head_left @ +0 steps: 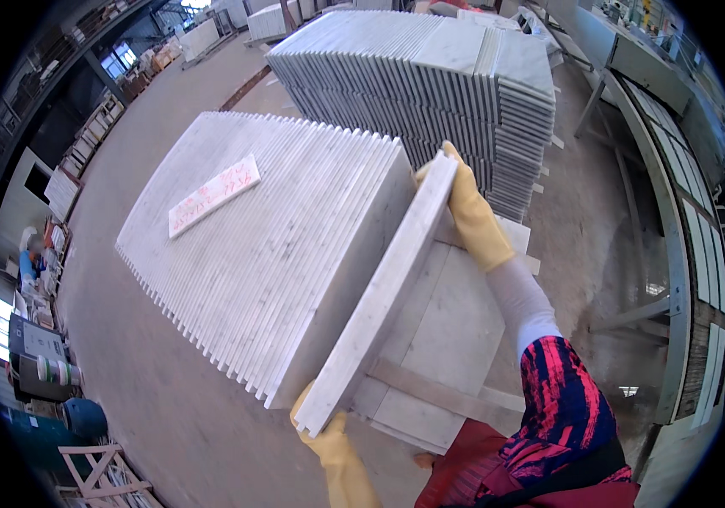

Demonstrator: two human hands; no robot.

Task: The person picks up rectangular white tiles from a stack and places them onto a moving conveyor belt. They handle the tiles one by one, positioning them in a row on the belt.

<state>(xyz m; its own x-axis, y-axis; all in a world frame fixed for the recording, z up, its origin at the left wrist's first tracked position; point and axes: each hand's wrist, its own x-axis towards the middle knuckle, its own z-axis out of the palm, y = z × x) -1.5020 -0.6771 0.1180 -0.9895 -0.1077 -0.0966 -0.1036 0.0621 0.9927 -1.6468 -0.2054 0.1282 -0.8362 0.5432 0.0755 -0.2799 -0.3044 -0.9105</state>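
A white, grey-veined marble slab (pixel 384 292) stands on edge between my hands, its long narrow edge facing up. My left hand (pixel 329 440), in a yellow rubber glove, is closed around its near end. The far end is gripped by my right hand (pixel 474 213), gloved the same way. To its left is a long row of similar marble slabs (pixel 269 245) packed on edge, with a narrow gap at the near side. A small white stone strip (pixel 214 196) with red handwriting lies across the row. Flat pale slabs (pixel 447 313) lie low under the held slab.
Behind the row rises a tall stack of marble slabs (pixel 413 85) in several layers. Along the right runs a long metal-framed machine bed (pixel 676 229) with legs reaching the floor. A wooden crate frame (pixel 104 470), bins and a blue barrel (pixel 85 417) stand at the lower left.
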